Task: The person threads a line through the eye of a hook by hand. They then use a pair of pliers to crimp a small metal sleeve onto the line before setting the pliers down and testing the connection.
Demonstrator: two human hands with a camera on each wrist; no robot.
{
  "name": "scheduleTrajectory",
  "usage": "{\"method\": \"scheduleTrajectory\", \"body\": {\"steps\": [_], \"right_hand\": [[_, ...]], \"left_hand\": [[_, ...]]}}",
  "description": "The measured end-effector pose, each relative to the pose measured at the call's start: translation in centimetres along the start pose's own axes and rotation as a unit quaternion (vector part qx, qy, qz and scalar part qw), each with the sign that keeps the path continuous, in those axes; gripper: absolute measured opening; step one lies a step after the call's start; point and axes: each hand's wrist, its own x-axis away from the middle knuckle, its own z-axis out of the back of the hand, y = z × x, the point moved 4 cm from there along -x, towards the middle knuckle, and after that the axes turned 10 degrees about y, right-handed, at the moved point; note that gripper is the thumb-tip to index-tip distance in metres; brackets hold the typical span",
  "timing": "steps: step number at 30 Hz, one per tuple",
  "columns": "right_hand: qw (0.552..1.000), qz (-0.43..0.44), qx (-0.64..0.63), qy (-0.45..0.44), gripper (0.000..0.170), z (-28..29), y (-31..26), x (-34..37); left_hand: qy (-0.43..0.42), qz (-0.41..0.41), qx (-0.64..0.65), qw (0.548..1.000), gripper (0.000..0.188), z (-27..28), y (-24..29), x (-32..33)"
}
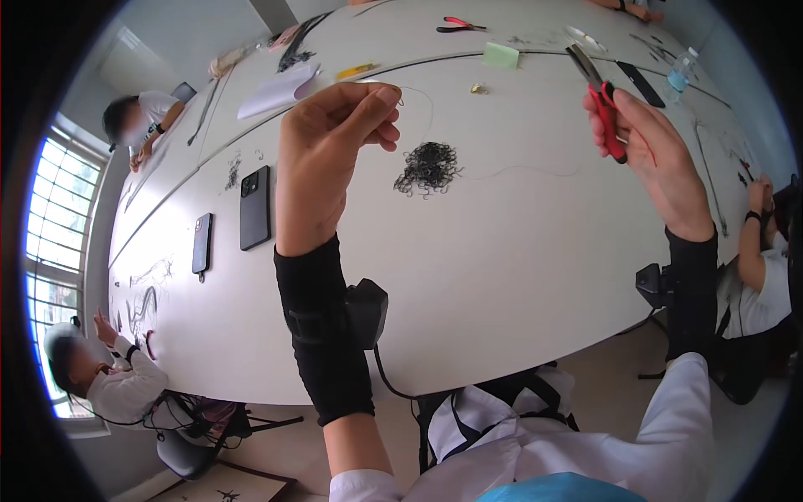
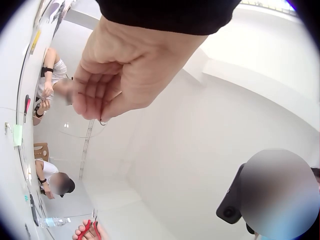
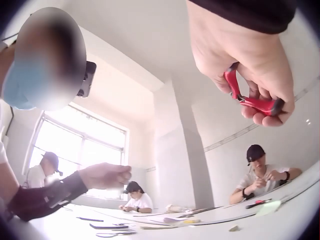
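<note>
My left hand [image 1: 322, 155] is raised over the table, pinching a tiny curved hook [image 2: 103, 122] between thumb and forefinger. A thin thread [image 1: 432, 109] runs off from near those fingertips. Off to the right, my right hand [image 1: 657, 151] grips pliers [image 1: 606, 105] with red and black handles, their metal tips pointing up and away. The handles are spread apart in the right wrist view. Between the hands, farther down on the white table [image 1: 502, 268], lies a heap of small dark curved hooks [image 1: 428, 167]. Another fine strand trails rightward from this heap.
Two phones lie left of my left hand: a large dark one [image 1: 255, 207] and a smaller one [image 1: 202, 243]. Beyond the heap are a green note [image 1: 501, 55], a small gold-coloured piece [image 1: 478, 89] and other pliers [image 1: 458, 27]. A water bottle [image 1: 680, 74] stands far right. Several people sit around.
</note>
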Motion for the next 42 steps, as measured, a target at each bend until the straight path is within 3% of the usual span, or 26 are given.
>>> {"method": "scheduleTrajectory", "body": {"steps": [2,3,4,8,18,27,31,35,38,39,40,42], "right_hand": [[0.996,-0.037,-0.012,-0.082,0.04,-5.1,-0.3,1.7],[0.997,-0.042,-0.027,-0.057,0.039,-5.0,0.0,1.7],[0.992,-0.068,-0.025,-0.107,0.039,-8.4,0.2,2.4],[0.992,-0.053,-0.055,-0.096,0.042,-11.2,0.1,2.2],[0.998,-0.027,-0.047,-0.024,0.044,-11.6,-0.4,2.0],[0.998,-0.048,-0.045,-0.022,0.041,-10.9,-0.4,1.9],[0.991,-0.088,-0.039,-0.091,0.038,-10.2,0.4,1.4],[0.962,-0.072,0.07,-0.256,0.035,-9.1,-1.1,2.8],[0.984,0.027,0.005,-0.174,0.03,-9.2,-3.4,3.0],[0.992,0.027,0.039,-0.118,0.029,-9.3,-3.9,2.6],[0.989,0.14,0.038,-0.029,0.029,-9.7,-3.6,1.8],[0.964,0.237,0.107,0.048,0.03,-10.4,-2.8,0.3]], "left_hand": [[-0.004,-0.01,0.003,1.0,0.023,-0.3,0.4,0.1],[-0.006,-0.015,0.005,1.0,0.023,-0.5,0.6,0.2],[-0.005,-0.022,0.009,1.0,0.023,-0.6,0.7,0.4],[0.002,-0.043,0.017,0.999,0.022,-0.9,1.2,0.8],[0.022,-0.046,0.003,0.999,0.02,-1.5,1.5,1.1],[0.003,-0.032,-0.007,0.999,0.018,-2.2,1.2,1.2],[0.011,0.009,0.082,0.997,0.018,-2.1,0.7,1.1],[0.011,0.028,0.159,0.987,0.017,-1.7,0.1,0.7],[0.006,0.041,0.182,0.983,0.016,-1.9,0.2,0.9],[0.005,0.045,0.186,0.982,0.016,-2.2,0.3,1.0],[0.006,0.047,0.191,0.981,0.016,-2.5,0.3,1.1],[0.007,0.051,0.198,0.979,0.017,-3.2,0.3,1.6]]}}
